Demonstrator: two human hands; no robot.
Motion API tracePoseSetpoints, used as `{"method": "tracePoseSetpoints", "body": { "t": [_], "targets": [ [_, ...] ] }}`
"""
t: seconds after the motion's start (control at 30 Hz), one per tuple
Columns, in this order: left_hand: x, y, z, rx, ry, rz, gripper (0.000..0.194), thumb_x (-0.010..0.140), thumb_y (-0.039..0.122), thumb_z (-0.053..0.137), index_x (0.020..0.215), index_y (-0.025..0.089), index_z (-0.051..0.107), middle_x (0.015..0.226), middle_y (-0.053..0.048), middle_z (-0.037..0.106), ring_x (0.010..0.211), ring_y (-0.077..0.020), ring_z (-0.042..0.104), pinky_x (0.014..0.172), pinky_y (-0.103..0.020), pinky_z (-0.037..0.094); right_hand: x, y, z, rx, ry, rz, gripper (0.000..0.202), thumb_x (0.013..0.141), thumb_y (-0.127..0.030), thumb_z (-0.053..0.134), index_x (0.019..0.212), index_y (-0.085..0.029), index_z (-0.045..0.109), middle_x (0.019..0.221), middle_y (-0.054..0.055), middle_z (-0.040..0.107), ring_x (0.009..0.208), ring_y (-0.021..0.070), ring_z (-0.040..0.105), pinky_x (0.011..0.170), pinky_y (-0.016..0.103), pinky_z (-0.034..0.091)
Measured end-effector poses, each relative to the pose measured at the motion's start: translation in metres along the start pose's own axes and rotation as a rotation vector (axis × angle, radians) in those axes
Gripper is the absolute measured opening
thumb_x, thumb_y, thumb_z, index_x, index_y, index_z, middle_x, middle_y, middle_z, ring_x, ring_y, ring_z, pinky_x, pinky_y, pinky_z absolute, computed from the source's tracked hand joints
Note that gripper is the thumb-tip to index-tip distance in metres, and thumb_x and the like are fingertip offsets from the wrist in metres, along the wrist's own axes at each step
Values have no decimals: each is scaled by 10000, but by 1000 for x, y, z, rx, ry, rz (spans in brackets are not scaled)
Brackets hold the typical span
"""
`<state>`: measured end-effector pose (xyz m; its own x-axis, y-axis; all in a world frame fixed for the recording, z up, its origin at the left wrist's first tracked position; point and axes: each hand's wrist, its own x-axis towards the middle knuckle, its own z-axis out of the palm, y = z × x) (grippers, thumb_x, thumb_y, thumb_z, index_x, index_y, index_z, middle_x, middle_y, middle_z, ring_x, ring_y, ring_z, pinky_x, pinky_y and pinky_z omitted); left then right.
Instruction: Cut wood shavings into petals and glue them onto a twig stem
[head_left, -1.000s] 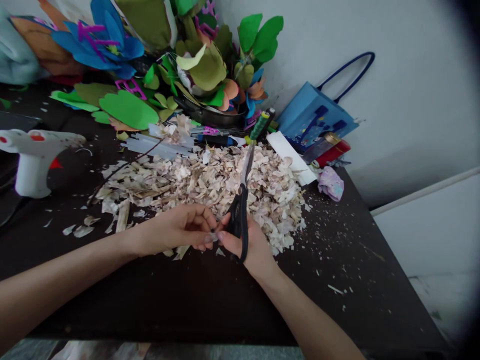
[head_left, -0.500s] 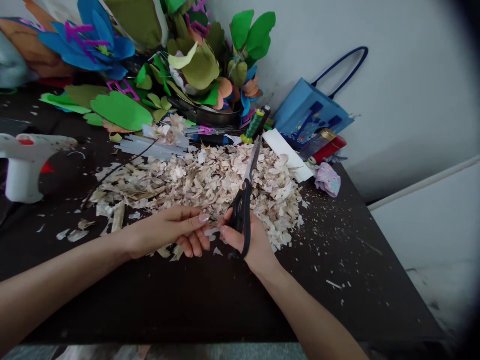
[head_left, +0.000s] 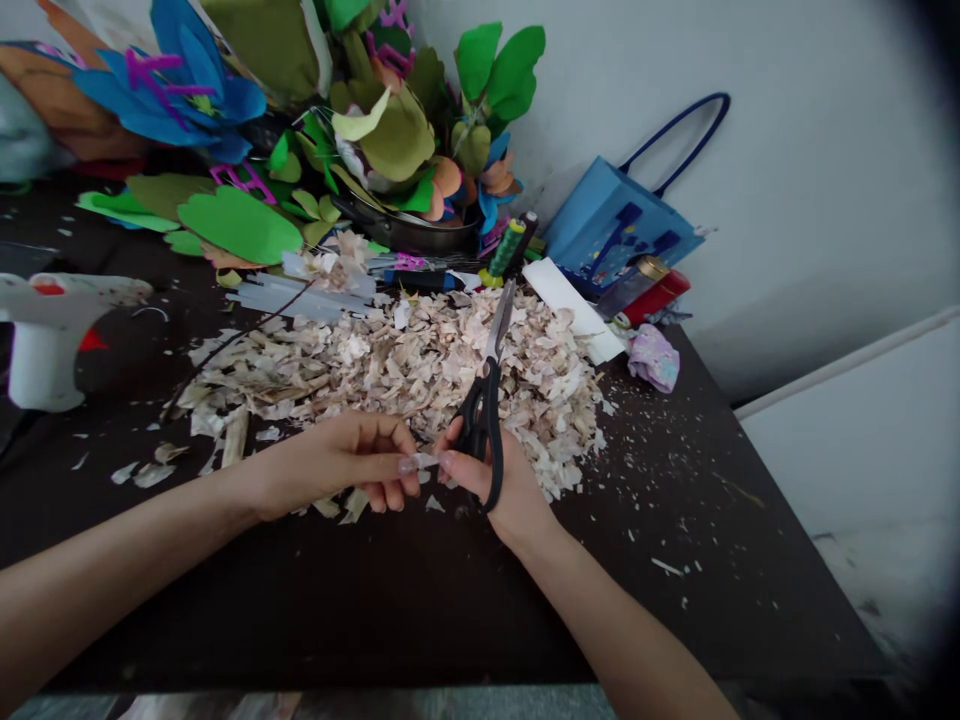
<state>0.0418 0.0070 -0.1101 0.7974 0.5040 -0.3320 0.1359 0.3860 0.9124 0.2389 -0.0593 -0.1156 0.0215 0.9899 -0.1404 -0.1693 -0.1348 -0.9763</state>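
Note:
Scissors point(head_left: 491, 395) with black handles hang on my right hand point(head_left: 499, 475), blades pointing away from me and pressed nearly together. Between the two hands is a small pale flake point(head_left: 426, 460), thin like a dried petal. My left hand point(head_left: 364, 462) pinches its left end between thumb and forefinger. The right thumb and fingertips close at its other end. Just beyond the hands spreads a heap of dry, cream and brownish flakes point(head_left: 405, 360); what exactly they are I cannot tell.
A white glue gun point(head_left: 46, 340) lies at the left. Translucent glue sticks point(head_left: 289, 296), a thread spool point(head_left: 506, 250) and a white strip point(head_left: 574, 310) sit behind the heap. Large felt flowers point(head_left: 394, 135) fill the back. A blue bag point(head_left: 622, 225) leans on the wall beside a crumpled lilac cloth point(head_left: 654, 358).
My left thumb and forefinger have closed on the small flake, which was at the right fingertips before. The scissors stay on my right hand, almost unmoved.

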Motion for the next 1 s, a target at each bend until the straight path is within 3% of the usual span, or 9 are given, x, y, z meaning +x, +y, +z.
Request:
{"method": "tracePoseSetpoints", "body": {
  "t": [0.1,0.4,0.67,0.83,1.0],
  "targets": [
    [-2,2,1,-37,6,11,212,877,394,727,851,192,669,830,-19,760,663,-119,674,593,-213,527,1,3,0,39,2,7,273,682,-325,813,832,-212,614,726,-29,669,558,114,585,561,259,484],
    [-2,3,4,-183,174,74,274,759,430,840,809,182,733,824,-36,751,702,-120,649,638,-207,511,0,-8,2,108,11,80,295,739,-393,819,819,-187,623,709,-8,682,551,101,597,510,221,417],
    [4,-4,1,-292,278,197,230,780,385,837,810,183,730,839,-36,741,726,-121,644,672,-220,517,1,-7,3,80,-49,68,337,792,-478,774,818,-188,606,709,-1,679,541,97,583,497,220,395],
    [5,0,4,-292,405,325,245,753,390,857,791,184,731,761,-9,710,690,-108,628,674,-214,513,-1,-9,0,-183,-154,103,387,847,-562,670,813,-187,583,682,-1,640,503,107,533,495,247,396],
    [0,9,7,-347,575,529,256,731,396,871,784,191,726,740,0,709,617,-86,590,611,-195,487,-5,-12,2,-858,-117,10,205,832,-359,688,744,-196,600,654,4,622,595,164,568,553,280,374]
  ]
}}
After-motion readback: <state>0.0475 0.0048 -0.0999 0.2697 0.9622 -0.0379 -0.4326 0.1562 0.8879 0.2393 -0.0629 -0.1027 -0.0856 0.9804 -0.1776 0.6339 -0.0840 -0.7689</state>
